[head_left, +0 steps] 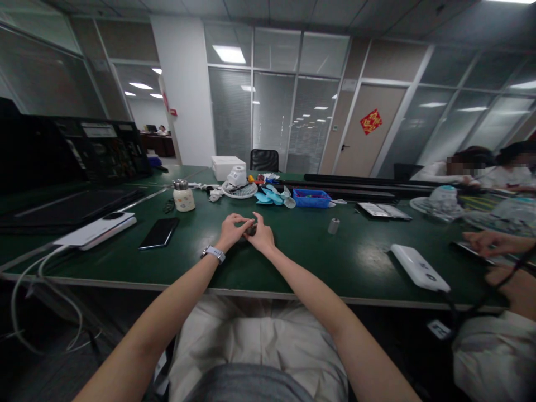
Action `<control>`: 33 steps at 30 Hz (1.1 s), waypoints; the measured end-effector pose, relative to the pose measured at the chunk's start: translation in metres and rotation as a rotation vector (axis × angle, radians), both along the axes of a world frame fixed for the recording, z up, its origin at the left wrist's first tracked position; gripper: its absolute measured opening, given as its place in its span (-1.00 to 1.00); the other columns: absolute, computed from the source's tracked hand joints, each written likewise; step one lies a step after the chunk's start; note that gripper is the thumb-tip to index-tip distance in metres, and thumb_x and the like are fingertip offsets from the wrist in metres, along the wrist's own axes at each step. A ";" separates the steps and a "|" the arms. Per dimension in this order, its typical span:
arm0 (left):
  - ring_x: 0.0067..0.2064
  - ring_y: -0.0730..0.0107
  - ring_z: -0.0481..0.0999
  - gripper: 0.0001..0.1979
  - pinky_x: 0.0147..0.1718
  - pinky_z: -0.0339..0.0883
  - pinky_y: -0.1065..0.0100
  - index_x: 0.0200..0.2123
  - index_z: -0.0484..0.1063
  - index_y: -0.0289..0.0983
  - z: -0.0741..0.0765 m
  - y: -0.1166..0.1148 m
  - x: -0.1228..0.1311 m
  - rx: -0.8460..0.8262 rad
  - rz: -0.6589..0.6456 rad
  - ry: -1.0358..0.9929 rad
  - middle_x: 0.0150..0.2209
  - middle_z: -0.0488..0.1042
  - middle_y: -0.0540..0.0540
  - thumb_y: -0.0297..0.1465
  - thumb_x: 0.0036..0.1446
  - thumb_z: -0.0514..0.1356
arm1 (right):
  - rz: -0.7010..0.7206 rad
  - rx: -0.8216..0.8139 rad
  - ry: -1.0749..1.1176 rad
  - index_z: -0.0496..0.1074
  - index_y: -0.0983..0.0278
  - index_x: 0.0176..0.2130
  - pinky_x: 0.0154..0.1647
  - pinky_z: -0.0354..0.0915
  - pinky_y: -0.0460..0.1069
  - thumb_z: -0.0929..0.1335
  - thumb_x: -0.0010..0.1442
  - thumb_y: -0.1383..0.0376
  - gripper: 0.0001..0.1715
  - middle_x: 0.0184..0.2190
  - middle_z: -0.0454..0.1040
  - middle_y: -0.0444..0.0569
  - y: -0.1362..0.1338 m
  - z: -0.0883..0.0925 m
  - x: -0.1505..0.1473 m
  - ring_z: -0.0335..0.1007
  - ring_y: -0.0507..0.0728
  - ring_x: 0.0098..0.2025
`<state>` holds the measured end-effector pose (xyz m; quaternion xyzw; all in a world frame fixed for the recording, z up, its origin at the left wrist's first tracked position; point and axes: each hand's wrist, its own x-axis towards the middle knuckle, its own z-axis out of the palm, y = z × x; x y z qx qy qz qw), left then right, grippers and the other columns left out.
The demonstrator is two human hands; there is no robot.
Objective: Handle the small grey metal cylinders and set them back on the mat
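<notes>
Nearer than the blue tray (pixel 312 201) and left of it, above the desk (pixel 301 262), left hand (pixel 231 231) and right hand (pixel 263 238) pinch a small part (pixel 251 229), each grip nearly closed, likely steadying it from both sides. Blades (pixel 272 196) adjoin the tray.

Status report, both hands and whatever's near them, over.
Left hand and right hand together, holding a small item, mostly hidden. Dark phone lying apart to the left. Small silver cylinder apart to the right.
</notes>
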<state>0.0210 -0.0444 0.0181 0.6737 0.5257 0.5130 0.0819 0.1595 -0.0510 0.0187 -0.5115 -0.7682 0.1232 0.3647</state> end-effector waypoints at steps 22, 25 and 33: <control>-0.13 0.10 0.42 -0.72 -0.03 0.14 0.15 -0.35 0.63 -0.06 -0.016 0.013 -0.026 -0.268 0.091 0.311 -0.26 0.59 -0.13 -0.06 -0.04 0.24 | -0.021 -0.179 0.326 0.32 0.26 -0.31 -0.22 0.38 -0.01 0.54 -0.22 0.12 -0.47 -0.31 0.51 -0.09 0.009 -0.014 0.022 0.46 0.08 -0.28; -0.11 0.08 0.41 -0.62 -0.04 0.15 0.16 -0.27 0.62 -0.08 -0.016 0.013 -0.025 -0.259 0.126 0.326 -0.23 0.58 -0.15 0.00 0.00 0.18 | 0.003 -0.190 0.346 0.34 0.27 -0.35 -0.22 0.39 0.00 0.55 -0.24 0.12 -0.49 -0.34 0.52 -0.10 0.011 -0.014 0.024 0.46 0.08 -0.30; -0.16 0.16 0.46 -0.50 -0.05 0.16 0.21 -0.24 0.58 -0.21 -0.011 0.014 -0.022 -0.252 0.226 0.306 -0.28 0.57 -0.17 -0.11 0.24 -0.11 | 0.167 -0.362 0.568 0.46 0.32 -0.30 -0.13 0.41 0.03 0.55 -0.29 0.43 -0.54 -0.32 0.57 -0.06 0.019 -0.008 0.033 0.50 0.09 -0.26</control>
